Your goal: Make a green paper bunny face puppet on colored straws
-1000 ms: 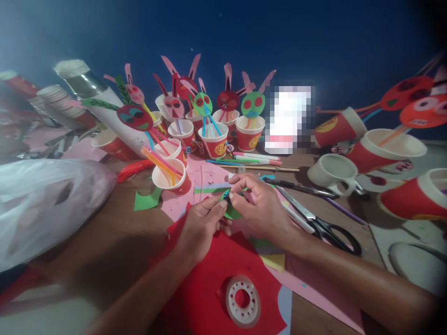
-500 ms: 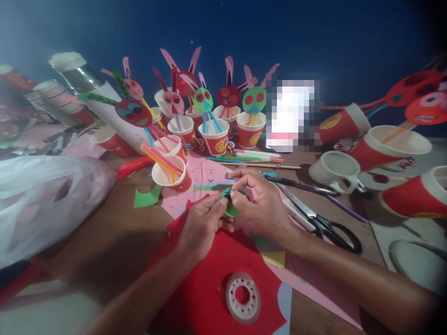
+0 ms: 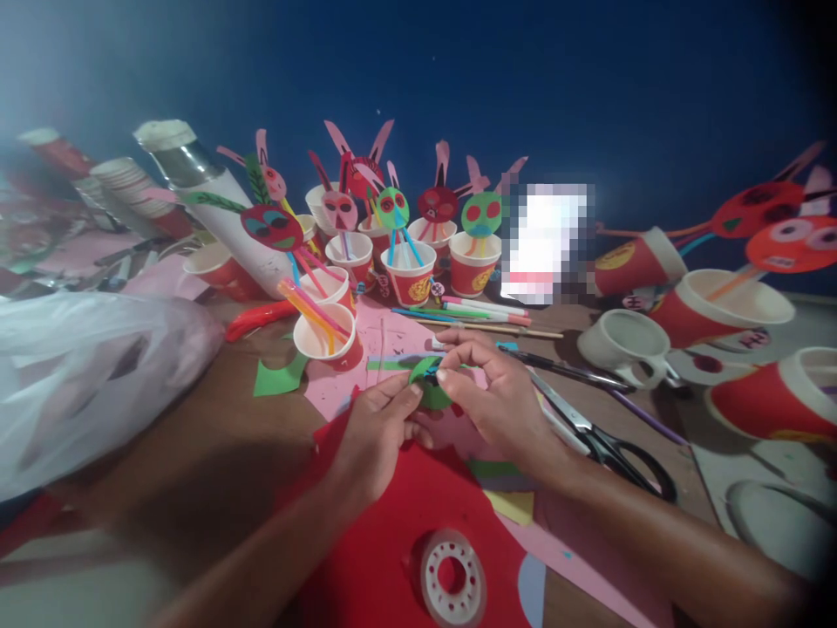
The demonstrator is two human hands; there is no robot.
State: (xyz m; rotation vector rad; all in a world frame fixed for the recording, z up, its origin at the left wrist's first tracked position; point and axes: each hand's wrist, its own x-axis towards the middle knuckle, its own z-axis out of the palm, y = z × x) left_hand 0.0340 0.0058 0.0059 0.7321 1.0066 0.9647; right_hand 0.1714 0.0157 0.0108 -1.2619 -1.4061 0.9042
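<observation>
A round green paper disc [image 3: 432, 399] is pinched at its left edge between the thumb and fingers of my left hand [image 3: 379, 427]. On the upper part of the disc lies a small blue-and-black piece [image 3: 430, 372]. My right hand [image 3: 490, 384] is closed over it, thumb and forefinger pressed together at the piece, so part of it is hidden. Under both hands are a red paper sheet [image 3: 385, 541] and pink paper [image 3: 333, 388]. A roll of clear tape [image 3: 480, 580] rests on the red sheet, nearer to me.
Paper cups [image 3: 411, 279] with straw-bodied paper faces line the back. Black-handled scissors [image 3: 608, 445], a black pen [image 3: 562, 366] and a white mug [image 3: 618, 344] lie to the right. Markers [image 3: 487, 310] are beyond my hands; a white plastic bag [image 3: 98, 384] sits on the left.
My view has tilted up slightly, so the scene sits lower. The disc has turned a little in my fingers and shows more of its face; both hands stay on it.
</observation>
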